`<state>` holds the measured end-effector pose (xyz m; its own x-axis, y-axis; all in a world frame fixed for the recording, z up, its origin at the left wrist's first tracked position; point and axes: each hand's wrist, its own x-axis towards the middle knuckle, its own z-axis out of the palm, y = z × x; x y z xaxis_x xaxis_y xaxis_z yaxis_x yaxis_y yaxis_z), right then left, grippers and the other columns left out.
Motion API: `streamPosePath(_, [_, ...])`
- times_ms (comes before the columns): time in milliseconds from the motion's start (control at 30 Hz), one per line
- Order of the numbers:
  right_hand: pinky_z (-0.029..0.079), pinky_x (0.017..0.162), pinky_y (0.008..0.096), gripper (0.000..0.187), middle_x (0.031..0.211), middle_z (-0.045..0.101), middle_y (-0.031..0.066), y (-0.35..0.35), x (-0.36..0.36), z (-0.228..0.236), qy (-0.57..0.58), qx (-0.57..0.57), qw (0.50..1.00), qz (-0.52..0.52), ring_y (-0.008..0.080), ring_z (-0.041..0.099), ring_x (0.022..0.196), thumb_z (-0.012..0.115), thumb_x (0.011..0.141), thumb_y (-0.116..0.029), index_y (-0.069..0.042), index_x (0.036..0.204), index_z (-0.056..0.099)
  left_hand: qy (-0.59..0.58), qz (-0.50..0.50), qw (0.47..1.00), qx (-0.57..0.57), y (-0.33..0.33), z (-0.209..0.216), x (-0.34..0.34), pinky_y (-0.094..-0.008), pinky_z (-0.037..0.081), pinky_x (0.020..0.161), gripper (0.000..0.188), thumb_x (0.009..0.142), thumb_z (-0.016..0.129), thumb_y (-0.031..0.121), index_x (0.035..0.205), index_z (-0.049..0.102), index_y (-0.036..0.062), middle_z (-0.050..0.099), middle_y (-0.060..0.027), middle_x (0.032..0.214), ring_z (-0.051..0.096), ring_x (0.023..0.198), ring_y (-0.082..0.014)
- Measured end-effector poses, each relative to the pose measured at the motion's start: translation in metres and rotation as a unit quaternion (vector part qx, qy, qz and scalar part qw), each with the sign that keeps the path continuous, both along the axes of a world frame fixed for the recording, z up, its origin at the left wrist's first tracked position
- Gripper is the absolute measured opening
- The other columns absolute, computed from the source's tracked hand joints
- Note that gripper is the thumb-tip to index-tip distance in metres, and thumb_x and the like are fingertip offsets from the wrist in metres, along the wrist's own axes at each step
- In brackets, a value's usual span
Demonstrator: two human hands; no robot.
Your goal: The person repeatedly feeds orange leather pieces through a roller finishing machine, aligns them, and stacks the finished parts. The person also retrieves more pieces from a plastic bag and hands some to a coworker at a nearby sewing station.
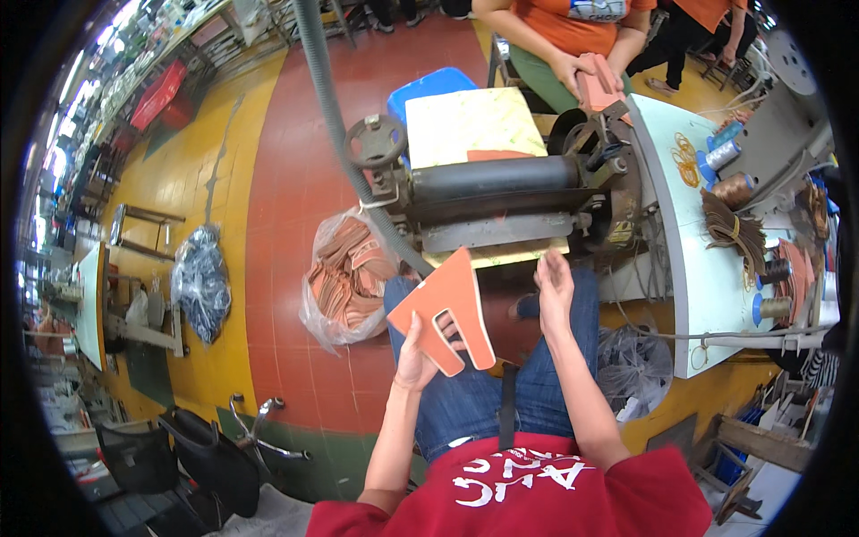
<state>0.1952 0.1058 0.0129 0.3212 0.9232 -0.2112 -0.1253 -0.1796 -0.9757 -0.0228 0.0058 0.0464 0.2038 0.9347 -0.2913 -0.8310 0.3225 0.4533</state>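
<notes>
My left hand (414,362) is closed on a flat orange leather panel (452,291) with pale edges and a slot cut in it. The panel is held tilted above my lap, thumb on its face. Nothing shows in my right hand (555,285), its fingers loosely bent and apart, beside the near edge of a roller machine (497,177). A pale yellow board (474,121) lies on the far side of the rollers, with part of another orange piece (506,156) on it against the roller.
A clear plastic bag of orange pieces (349,277) stands on the floor left of the machine. A grey hose (315,72) hangs down past the handwheel (376,141). To the right, a pale table (667,161) bears thread spools (725,154). Across from me, a co-worker (573,45) handles orange pieces.
</notes>
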Motion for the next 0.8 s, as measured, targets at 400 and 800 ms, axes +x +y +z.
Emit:
streamPosePath(400, [0.034,0.046,0.0171,0.021,0.067,0.061,-0.0040,-0.024,0.007,0.023,0.061,-0.068,0.964,0.250,-0.0003,0.046,0.052,0.060,0.092,-0.023,-0.004,0.086,0.064,0.063,-0.108,0.991,0.051,0.031,0.001,0.029,-0.0422,0.047,0.092,0.065,0.097,0.033,0.051,0.146,0.022,0.0088,0.039,-0.0152,0.142,0.045,0.125,-0.0257])
streamPosePath(800, [0.051,0.059,0.0232,0.028,0.085,0.065,0.0032,0.047,0.002,-0.027,0.131,-0.110,0.980,0.102,0.0074,0.060,0.067,0.060,0.093,-0.024,0.002,0.103,0.062,0.112,-0.102,0.988,0.017,0.007,-0.032,0.017,-0.0375,0.041,0.098,0.060,0.100,0.039,0.037,0.147,0.017,0.0070,0.041,-0.0165,0.140,0.048,0.123,-0.0255])
